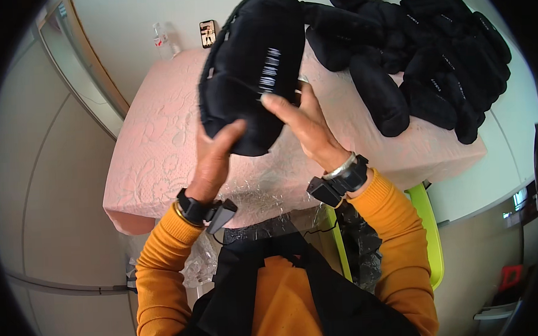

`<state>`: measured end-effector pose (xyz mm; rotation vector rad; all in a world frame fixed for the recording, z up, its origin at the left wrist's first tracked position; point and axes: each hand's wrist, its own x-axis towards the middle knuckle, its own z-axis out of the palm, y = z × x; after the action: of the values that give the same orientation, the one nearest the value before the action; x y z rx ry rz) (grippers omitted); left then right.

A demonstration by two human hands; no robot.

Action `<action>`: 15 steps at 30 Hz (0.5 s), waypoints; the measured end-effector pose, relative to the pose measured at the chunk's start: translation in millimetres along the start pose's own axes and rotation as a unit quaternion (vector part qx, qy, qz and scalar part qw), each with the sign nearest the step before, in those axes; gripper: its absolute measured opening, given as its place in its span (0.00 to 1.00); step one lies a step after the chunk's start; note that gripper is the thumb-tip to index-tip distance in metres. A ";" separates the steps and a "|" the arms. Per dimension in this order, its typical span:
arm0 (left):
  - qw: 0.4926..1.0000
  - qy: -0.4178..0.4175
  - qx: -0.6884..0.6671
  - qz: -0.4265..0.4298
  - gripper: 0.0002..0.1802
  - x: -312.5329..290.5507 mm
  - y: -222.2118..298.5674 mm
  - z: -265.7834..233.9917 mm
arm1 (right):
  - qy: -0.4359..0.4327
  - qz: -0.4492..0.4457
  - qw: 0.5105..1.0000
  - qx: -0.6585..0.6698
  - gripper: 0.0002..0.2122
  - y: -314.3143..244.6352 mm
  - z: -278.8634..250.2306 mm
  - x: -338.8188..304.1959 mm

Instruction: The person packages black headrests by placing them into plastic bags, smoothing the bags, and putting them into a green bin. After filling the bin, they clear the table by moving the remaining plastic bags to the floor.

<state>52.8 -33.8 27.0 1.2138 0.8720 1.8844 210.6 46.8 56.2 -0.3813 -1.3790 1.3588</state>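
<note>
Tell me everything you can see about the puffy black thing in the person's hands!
The puffy black bundle is long and rounded, and looks like soft fabric. Blurry white lettering runs along its face, and a raised ridge follows its left edge. It's tilted above the pink tablecloth, with the left hand and right hand gripping its near end.

A clear plastic bottle stood near a black, rectangular phone (screen lit) by the white wall. A pink, floral-patterned tablecloth lay before both. A lime-green plastic object showed below.
</note>
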 end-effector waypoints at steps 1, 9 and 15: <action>0.997 0.027 -0.061 -0.032 0.37 -2.3 -1.6 -16.5 | -0.069 0.035 0.995 -0.068 0.29 -0.8 -6.1 -5.2; 0.973 0.103 -0.182 -0.100 0.20 -65.4 15.5 -146.9 | -0.386 -0.109 0.730 -0.553 0.33 33.4 -72.1 -77.3; 0.963 0.170 -0.172 -0.119 0.25 -118.1 26.9 -202.0 | -0.360 -0.105 0.736 -0.564 0.35 56.3 -84.7 -76.2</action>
<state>-105.9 -178.8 -69.4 0.5591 0.7822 1.9694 281.6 42.1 -49.1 -0.4605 -2.7593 0.2680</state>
